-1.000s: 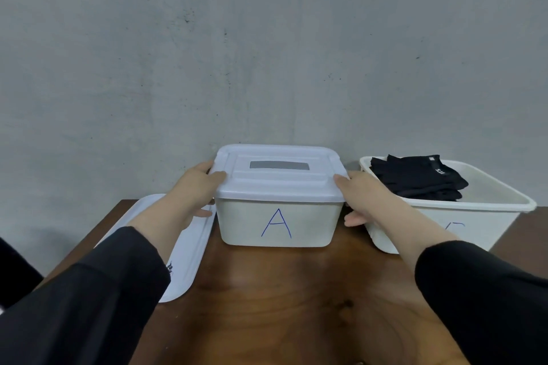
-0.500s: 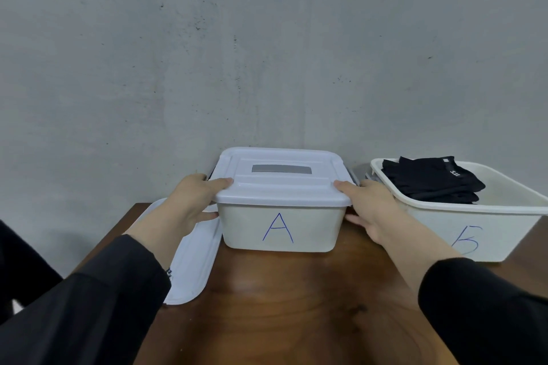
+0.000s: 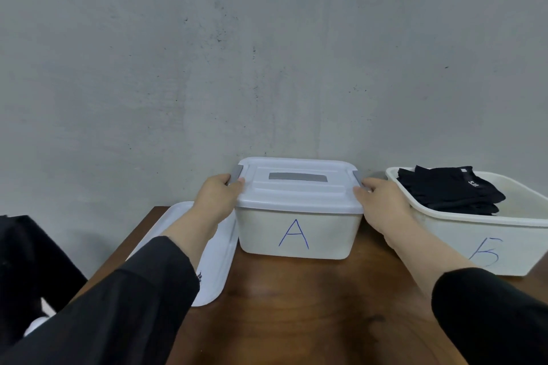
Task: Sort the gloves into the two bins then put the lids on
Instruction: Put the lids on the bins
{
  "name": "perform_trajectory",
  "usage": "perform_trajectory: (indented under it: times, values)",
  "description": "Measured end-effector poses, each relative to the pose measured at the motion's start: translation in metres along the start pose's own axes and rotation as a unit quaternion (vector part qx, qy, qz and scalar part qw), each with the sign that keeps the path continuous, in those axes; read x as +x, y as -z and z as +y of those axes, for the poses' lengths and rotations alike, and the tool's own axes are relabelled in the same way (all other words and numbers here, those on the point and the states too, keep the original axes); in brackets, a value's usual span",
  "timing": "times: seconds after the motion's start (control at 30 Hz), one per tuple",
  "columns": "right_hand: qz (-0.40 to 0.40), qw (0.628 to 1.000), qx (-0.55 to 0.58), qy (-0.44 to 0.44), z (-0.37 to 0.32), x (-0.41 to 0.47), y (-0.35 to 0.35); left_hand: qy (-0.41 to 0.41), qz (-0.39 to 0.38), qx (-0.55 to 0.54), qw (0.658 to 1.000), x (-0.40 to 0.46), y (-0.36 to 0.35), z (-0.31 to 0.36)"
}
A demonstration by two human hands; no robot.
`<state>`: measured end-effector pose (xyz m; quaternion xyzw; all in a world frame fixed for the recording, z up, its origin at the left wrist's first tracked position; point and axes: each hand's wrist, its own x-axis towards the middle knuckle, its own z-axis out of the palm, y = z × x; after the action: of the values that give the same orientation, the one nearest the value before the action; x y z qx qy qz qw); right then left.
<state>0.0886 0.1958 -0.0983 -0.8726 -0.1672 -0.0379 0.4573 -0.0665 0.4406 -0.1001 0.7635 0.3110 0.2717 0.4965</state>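
At bin A's lid, left hand and right hand each grip a side latch.

A single head-worn camera looks forward and slightly down from the person's own standpoint, facing the grey wall that fills the upper half of the wide-angle view. The table lies close below, its far edge against that wall. Both sleeves enter from the bottom corners, reaching toward the wall.
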Motion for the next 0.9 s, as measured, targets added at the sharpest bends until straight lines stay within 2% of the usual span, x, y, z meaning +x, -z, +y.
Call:
perform_trajectory:
  times: [0.07,0.13,0.17,0.23,0.33,0.43,0.57,0.63,0.7,0.8,0.9]
  values:
    - [0.051,0.996,-0.025,0.069,-0.010,-0.020,0.003,-0.011,0.023,0.006,1.000,-0.011,0.006,-0.005]
    - [0.081,0.982,0.029,0.169,-0.019,-0.058,0.003,-0.019,0.065,0.019,0.998,-0.036,0.017,-0.020]
    - [0.073,0.973,0.051,0.213,-0.020,-0.080,0.001,-0.032,0.079,0.059,0.995,-0.053,0.023,-0.031]
    - [0.017,0.963,0.053,0.262,-0.010,-0.120,-0.011,-0.060,0.062,0.186,0.979,-0.089,0.035,-0.062]
    - [-0.130,0.960,0.001,0.248,0.013,-0.167,-0.041,-0.074,-0.036,0.327,0.941,-0.132,0.052,-0.100]
    - [-0.241,0.943,-0.080,0.214,0.026,-0.193,-0.069,-0.086,-0.058,0.357,0.928,-0.142,0.059,-0.120]
    - [-0.270,0.917,-0.167,0.242,0.019,-0.208,-0.082,-0.140,-0.008,0.379,0.915,-0.139,0.056,-0.123]
    - [-0.259,0.916,-0.180,0.248,0.019,-0.210,-0.082,-0.146,0.029,0.374,0.915,-0.139,0.054,-0.120]
    - [-0.252,0.925,-0.167,0.229,0.021,-0.210,-0.082,-0.137,0.097,0.332,0.928,-0.143,0.056,-0.111]
    - [-0.246,0.935,-0.142,0.210,0.022,-0.209,-0.084,-0.115,0.200,0.205,0.951,-0.152,0.062,-0.094]
    - [-0.234,0.938,-0.130,0.221,0.023,-0.210,-0.084,-0.111,0.272,0.092,0.951,-0.162,0.069,-0.076]
